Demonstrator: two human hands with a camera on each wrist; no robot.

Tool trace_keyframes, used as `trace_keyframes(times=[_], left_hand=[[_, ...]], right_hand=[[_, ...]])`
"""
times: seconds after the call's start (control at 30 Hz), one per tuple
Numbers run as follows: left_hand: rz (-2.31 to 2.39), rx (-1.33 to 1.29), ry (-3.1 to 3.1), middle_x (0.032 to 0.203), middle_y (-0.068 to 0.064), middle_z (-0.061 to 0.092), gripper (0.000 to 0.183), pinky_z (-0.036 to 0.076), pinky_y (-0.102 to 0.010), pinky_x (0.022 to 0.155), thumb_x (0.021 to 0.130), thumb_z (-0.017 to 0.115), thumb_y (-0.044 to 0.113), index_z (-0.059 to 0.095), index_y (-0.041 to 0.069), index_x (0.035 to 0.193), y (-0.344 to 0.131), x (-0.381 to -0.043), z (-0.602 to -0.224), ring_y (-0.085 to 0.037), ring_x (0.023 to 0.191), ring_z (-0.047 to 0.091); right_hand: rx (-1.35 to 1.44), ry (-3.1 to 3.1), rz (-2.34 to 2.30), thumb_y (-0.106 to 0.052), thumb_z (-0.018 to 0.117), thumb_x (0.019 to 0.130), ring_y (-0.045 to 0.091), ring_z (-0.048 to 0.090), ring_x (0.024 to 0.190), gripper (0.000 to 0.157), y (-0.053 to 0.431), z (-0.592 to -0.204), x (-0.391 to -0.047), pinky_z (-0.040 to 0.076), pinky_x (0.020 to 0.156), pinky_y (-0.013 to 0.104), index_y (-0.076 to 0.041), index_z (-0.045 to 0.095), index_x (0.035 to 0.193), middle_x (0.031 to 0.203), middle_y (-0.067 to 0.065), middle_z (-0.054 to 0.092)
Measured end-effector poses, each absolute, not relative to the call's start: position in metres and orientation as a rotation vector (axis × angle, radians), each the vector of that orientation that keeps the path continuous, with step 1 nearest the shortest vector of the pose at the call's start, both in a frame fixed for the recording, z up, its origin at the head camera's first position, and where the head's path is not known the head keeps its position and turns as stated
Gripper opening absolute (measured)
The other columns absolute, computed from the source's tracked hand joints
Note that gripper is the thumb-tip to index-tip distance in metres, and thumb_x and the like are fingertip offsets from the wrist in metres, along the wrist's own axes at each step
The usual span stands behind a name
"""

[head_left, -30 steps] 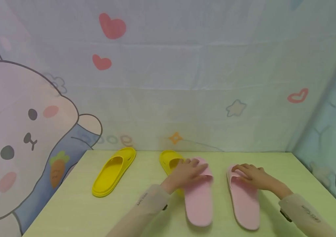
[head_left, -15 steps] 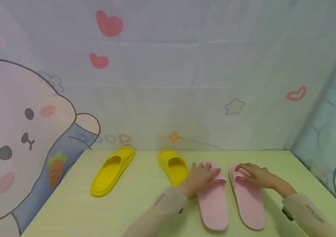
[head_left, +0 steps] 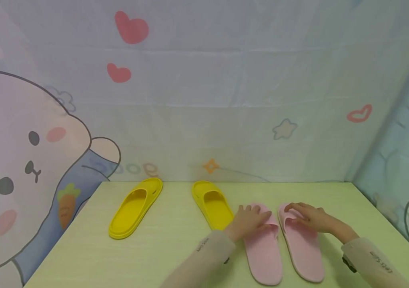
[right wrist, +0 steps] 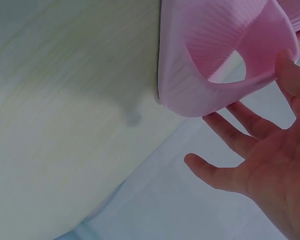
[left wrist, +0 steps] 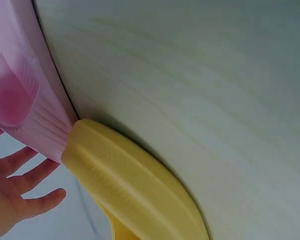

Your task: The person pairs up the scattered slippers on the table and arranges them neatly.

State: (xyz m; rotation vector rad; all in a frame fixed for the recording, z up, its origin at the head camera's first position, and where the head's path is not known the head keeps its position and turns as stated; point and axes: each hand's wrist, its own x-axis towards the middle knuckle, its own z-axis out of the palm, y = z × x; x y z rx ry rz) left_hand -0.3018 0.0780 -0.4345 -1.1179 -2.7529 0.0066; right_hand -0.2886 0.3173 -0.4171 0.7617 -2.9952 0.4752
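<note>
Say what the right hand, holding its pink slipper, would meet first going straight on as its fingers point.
Probably the other pink slipper, held by the left hand, though depth is unclear.

The nearer slippers (head_left: pixel 265 256) are pink, the farther slippers (head_left: pixel 129 216) yellow. Red hearts (head_left: pixel 132 29) dot the greyish backdrop (head_left: pixel 204 80); the bench (head_left: pixel 168 224) is pale yellow-green.

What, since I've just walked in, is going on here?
A person's left hand pinches the left pink slipper by its strap; the right hand pinches the right pink slipper likewise. Both lie side by side on the table, toes pointing away. To their left lie two yellow slippers, apart from each other, neither held.
</note>
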Motion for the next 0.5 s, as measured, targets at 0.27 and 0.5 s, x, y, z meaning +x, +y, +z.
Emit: trace_keyframes(times=[0.27, 0.5], left_hand=[[0.039, -1.105, -2.715, 0.123, -0.003, 0.052, 0.047, 0.039, -0.048, 0.091, 0.088, 0.027, 0.058, 0.044, 0.032, 0.124, 0.079, -0.296, -0.434, -0.025, 0.107, 0.052], [0.15, -1.197, -2.5, 0.115, 0.0, 0.056, 0.04, 0.042, -0.045, 0.087, 0.091, 0.038, 0.047, 0.043, 0.031, 0.128, 0.063, -0.277, -0.425, -0.023, 0.097, 0.055]], right_hand=[[0.741, -2.877, 0.355, -0.03, 0.052, 0.089, 0.039, 0.049, 0.112, 0.038, 0.32, -0.419, -0.271, 0.037, 0.071, 0.063, -0.014, 0.048, 0.124, 0.126, 0.019, 0.049], [0.835, -2.623, 0.142, -0.02, 0.071, 0.072, 0.028, 0.059, 0.097, 0.05, 0.322, -0.421, -0.238, 0.041, 0.068, 0.05, -0.012, 0.053, 0.119, 0.118, 0.016, 0.055]])
